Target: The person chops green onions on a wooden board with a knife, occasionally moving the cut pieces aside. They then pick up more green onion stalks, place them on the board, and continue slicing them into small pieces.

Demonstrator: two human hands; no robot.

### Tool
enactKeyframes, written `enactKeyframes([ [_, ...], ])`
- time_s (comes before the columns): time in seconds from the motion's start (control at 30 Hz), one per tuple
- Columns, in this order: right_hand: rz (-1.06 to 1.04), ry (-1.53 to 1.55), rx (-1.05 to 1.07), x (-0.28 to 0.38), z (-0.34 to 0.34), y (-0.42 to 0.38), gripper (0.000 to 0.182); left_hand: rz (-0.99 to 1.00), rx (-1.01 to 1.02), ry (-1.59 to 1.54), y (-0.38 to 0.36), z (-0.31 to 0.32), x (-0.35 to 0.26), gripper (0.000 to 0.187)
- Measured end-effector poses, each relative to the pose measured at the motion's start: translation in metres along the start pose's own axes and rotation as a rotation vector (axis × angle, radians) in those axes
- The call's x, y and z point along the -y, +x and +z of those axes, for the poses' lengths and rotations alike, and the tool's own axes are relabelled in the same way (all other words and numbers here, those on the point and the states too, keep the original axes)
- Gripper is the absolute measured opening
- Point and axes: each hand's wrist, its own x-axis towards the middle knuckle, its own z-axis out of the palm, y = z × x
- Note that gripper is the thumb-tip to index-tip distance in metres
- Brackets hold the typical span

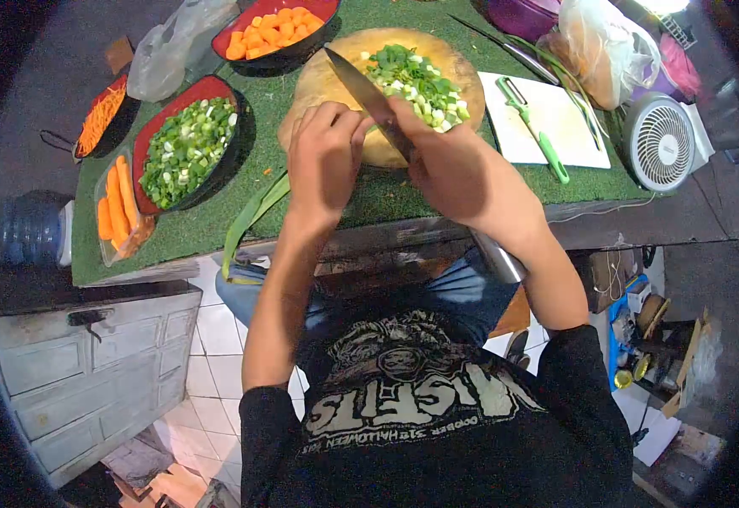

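My right hand [462, 173] is wrapped round a large kitchen knife [365, 93]. Its blade points up and to the left over the round wooden cutting board [314, 80], and its metal handle sticks out below my wrist. On the board's near left part, my left hand [327, 152] has its fingers curled, close to the blade. Long leaves of a green onion [255, 212] run out from beneath this hand and hang over the table's front edge; the gripped part is hidden. Chopped green onion [420, 85] lies heaped on the board beyond the knife.
Left of the board are a bowl of chopped green onion [187, 148], diced carrots [272, 34], shredded carrot [102, 118] and a tray of whole carrots [115, 207]. To the right, a green peeler [534, 127] lies on a white board [505, 152], beside a small fan [661, 144].
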Motion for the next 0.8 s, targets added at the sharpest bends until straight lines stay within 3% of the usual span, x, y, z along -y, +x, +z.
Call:
enactKeyframes([
  [0.37,0.123,0.041,0.072,0.005,-0.003,-0.005,0.070,-0.067,0.092,-0.122,0.002,-0.004,0.003,0.013],
  [0.43,0.123,0.069,0.054,0.005,-0.003,-0.006,0.070,-0.088,0.117,0.035,0.004,-0.001,-0.002,0.013],
  [0.53,0.125,0.071,0.057,0.007,-0.003,-0.005,0.070,-0.058,0.108,0.026,0.004,-0.001,-0.001,0.012],
  [0.6,0.264,0.093,0.175,0.014,-0.009,-0.001,0.068,-0.065,0.121,0.032,0.003,-0.002,-0.002,0.013],
  [0.8,0.124,0.001,0.038,0.006,0.003,-0.008,0.065,-0.152,0.123,-0.153,0.000,-0.017,0.001,0.013],
])
